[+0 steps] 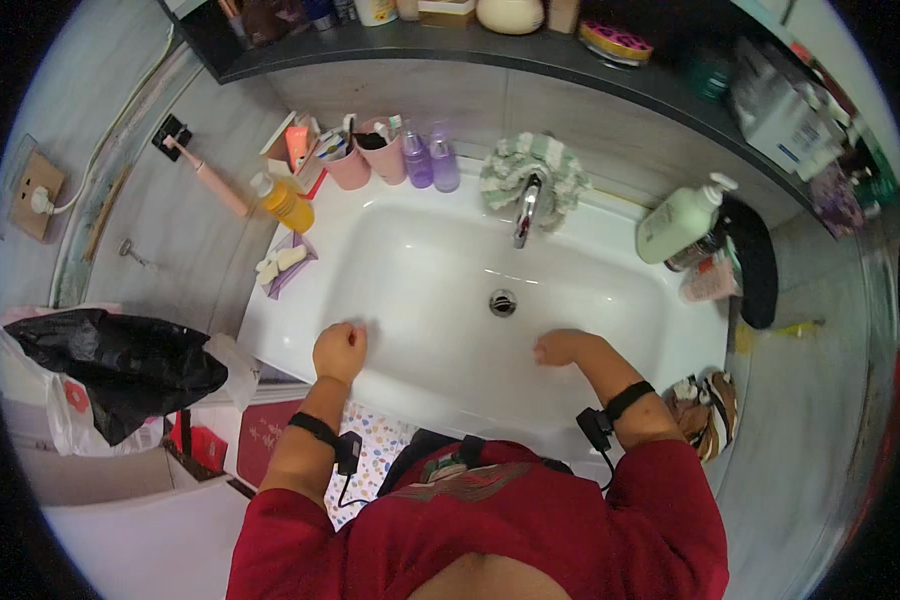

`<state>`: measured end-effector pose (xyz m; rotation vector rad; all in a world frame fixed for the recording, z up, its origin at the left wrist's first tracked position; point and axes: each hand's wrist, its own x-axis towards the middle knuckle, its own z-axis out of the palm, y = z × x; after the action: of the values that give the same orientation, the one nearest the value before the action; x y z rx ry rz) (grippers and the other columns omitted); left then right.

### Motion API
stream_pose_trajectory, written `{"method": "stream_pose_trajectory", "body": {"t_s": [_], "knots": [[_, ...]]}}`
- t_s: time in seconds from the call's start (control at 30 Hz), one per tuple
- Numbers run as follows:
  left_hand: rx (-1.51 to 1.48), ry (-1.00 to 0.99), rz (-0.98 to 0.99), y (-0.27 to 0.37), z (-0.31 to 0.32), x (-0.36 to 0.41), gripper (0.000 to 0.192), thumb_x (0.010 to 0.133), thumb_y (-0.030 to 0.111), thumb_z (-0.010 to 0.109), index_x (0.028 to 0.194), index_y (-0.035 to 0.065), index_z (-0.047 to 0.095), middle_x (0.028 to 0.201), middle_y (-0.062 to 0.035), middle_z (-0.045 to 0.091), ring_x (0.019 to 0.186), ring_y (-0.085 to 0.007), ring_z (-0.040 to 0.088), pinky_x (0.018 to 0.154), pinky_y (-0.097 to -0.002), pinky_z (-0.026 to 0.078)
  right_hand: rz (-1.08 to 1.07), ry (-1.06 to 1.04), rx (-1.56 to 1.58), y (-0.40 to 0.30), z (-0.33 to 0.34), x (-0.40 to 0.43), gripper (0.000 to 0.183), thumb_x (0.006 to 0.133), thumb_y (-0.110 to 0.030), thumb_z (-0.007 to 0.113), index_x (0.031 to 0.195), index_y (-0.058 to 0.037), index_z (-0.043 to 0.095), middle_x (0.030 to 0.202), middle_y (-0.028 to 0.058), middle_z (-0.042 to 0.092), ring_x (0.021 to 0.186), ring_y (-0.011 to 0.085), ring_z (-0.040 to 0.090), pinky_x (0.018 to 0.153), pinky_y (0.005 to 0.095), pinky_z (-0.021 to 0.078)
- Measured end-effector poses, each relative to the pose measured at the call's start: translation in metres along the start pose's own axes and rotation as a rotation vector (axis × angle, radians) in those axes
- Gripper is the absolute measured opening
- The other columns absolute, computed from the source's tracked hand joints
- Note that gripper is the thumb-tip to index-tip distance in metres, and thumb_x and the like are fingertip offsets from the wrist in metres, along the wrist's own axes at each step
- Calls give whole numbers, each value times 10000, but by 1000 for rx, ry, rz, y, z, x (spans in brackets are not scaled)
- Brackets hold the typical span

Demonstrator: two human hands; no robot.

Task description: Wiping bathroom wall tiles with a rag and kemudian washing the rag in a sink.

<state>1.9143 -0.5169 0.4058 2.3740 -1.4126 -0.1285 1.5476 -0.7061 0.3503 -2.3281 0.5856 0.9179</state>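
Observation:
My left hand point(339, 352) is curled into a fist at the left front rim of a white ceramic washbasin point(412, 300). Over the right half of the bowl is my right hand point(566, 347), slightly blurred, its fingers folded in with nothing visible in them. A metal drain point(503, 303) lies between the two hands, farther back. Behind it a chrome faucet point(526, 214) points toward me, with a green-and-white striped towel point(506, 169) wrapped around its base. Left of the bowl, pale soap pieces point(281, 262) rest on a purple soap dish point(294, 279).
A yellow bottle point(289, 206), pink cups point(349, 171) and purple bottles point(418, 161) line the back left. A green pump bottle point(675, 225) stands at the back right. A dark shelf point(420, 45) overhangs the back; a black bag point(112, 360) hangs left.

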Motion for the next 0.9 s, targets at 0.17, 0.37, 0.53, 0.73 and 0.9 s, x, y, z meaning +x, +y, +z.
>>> {"method": "stream_pose_trajectory", "body": {"t_s": [0.17,0.37,0.53,0.73,0.9], "knots": [[105,-130,9,-8,3,-1,326,811,314,517,643,43,581,710,-142,605,691,-337,576,652,-456,448,249,581,448,-9,56,-58,505,896,-428,389,1142,-20,557,1222,202,517,1163,331,468,1011,397,336],[153,-188,86,-8,2,-1,311,811,317,511,683,53,615,746,-135,626,727,-327,593,674,-440,461,530,398,597,-61,57,-114,583,906,-491,325,1187,-25,535,1235,200,513,1168,333,471,994,390,353],[128,-198,88,-7,3,1,294,804,310,511,683,65,620,731,-136,630,722,-326,598,668,-440,466,677,378,520,-82,80,-105,626,900,-528,255,1119,-50,595,1172,189,563,1121,319,518,960,408,381],[168,-157,107,-16,10,-1,291,797,310,508,678,73,626,706,-133,630,701,-327,601,655,-441,470,802,399,597,-105,59,-113,642,893,-543,239,995,-68,659,1075,163,617,1034,331,566,903,428,415],[159,-183,79,-11,7,-1,286,790,300,507,675,69,630,711,-137,634,699,-328,604,660,-440,473,838,487,586,-110,60,-111,621,881,-545,277,912,-73,680,965,160,646,955,329,595,851,416,444]]}}
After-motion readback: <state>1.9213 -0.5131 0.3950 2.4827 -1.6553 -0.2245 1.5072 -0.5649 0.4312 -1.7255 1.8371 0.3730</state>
